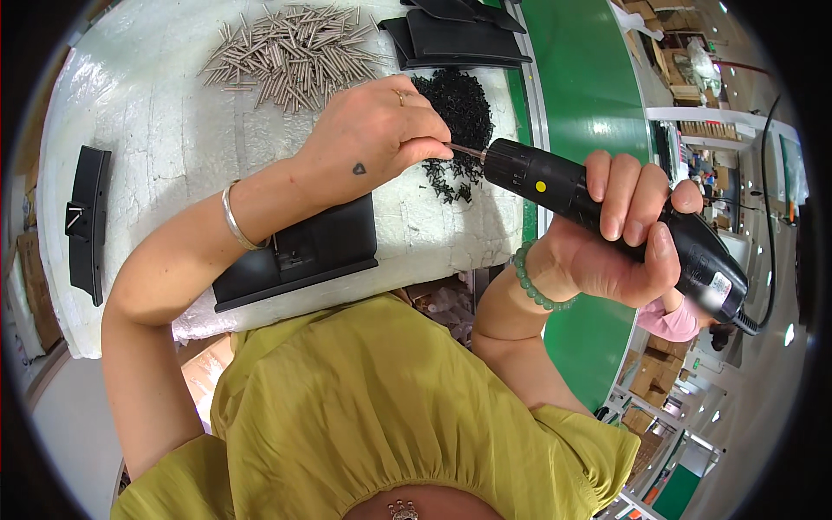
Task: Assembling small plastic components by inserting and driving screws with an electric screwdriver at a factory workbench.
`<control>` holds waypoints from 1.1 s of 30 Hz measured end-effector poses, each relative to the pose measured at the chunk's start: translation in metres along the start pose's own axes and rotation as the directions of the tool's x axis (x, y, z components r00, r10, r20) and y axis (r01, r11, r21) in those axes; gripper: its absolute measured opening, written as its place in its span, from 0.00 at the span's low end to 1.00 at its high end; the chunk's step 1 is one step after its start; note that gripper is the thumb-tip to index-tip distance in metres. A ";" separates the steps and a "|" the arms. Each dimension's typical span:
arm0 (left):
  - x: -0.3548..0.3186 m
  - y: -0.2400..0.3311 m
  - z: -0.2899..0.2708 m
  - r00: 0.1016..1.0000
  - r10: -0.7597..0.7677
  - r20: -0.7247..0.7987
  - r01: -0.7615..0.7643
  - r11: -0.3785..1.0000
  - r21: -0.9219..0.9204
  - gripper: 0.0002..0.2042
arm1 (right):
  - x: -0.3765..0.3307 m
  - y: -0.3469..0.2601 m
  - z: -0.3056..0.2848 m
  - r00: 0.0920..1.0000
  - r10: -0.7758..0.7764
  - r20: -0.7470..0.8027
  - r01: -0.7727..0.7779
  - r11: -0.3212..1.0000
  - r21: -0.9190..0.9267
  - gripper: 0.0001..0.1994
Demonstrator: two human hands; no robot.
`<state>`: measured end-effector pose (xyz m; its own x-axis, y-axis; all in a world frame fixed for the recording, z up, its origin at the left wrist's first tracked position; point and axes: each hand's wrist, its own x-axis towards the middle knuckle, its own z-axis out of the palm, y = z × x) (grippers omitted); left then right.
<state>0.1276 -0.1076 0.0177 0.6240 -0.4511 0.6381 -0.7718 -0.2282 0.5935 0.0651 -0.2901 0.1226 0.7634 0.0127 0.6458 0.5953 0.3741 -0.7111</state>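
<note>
My right hand is wrapped round a black electric screwdriver, which points left and has a cord at its rear end. Its thin metal bit reaches to the pinched fingertips of my left hand. Whatever those fingertips hold is hidden. Just beyond the bit lies a heap of small black screws. A larger pile of metal pins is spread farther left. Below my left wrist, a flat black plastic part rests on the work surface, partly covered by my forearm.
White foam sheeting covers the work surface. Another black part stands at its left edge, and several black parts are stacked at the far right. A green surface runs alongside. A person's pink sleeve shows beyond the screwdriver.
</note>
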 end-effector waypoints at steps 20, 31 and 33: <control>-0.017 -0.048 -0.099 0.945 0.007 0.328 -0.196 0.815 0.546 0.01 | -0.012 0.008 0.010 0.993 0.084 0.087 -0.089 0.995 0.053 0.13; -0.017 -0.048 -0.098 0.855 0.057 0.516 -0.398 0.711 0.580 0.01 | -0.015 0.009 0.012 0.992 0.084 0.092 -0.087 0.996 0.028 0.14; -0.021 -0.048 -0.100 0.854 0.100 0.511 -0.427 0.695 0.578 0.02 | -0.016 0.010 0.008 0.992 0.071 0.105 -0.077 0.996 0.050 0.15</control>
<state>0.1636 -0.0011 0.0252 0.3935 -0.8488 0.3531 -0.8738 -0.4647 -0.1434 0.0567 -0.2787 0.1072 0.7733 0.1371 0.6190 0.5215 0.4176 -0.7440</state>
